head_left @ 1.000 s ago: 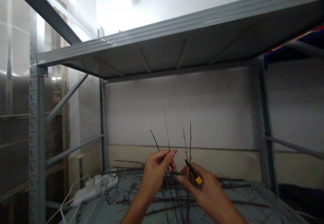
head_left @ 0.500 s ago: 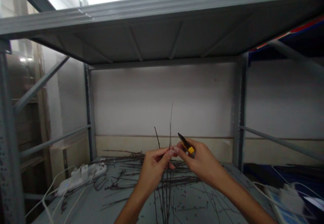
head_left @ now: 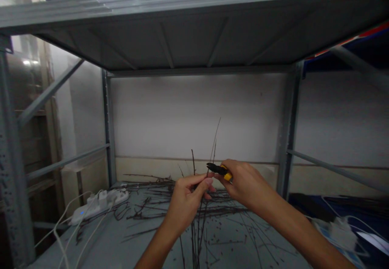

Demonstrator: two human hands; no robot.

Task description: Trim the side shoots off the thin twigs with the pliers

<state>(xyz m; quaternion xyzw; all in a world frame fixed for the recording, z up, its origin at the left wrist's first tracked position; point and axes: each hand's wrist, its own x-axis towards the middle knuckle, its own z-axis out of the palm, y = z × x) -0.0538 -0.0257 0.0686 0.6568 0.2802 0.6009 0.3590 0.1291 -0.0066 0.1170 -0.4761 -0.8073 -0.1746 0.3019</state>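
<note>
The person's left hand (head_left: 185, 204) grips a bunch of thin dark twigs (head_left: 200, 228) at about mid-length, its fingers (head_left: 199, 190) curled together and clamped around the stems. The twigs stand nearly upright through that fist, with their tips rising against the white wall (head_left: 194, 115) and their lower ends hanging down toward the steel shelf (head_left: 121, 240). The right hand (head_left: 240, 178) is just beside the left, its fingers closed around a pair of yellow-handled cutters (head_left: 219, 171). The black tip of the cutters points left, close to the upper stems, though whether it touches one is hard to tell at this size. More loose twigs (head_left: 152, 188) lie scattered across the shelf beneath and behind the hands. Left of them sits a white power strip (head_left: 99, 206) with white cables (head_left: 88, 228) trailing from it. A white charger (head_left: 342, 232) lies at the lower right, next to dark blue material (head_left: 306, 206). The gray underside of an upper shelf (head_left: 194, 38) spans the view overhead, carried by a metal rack post (head_left: 288, 131).
</note>
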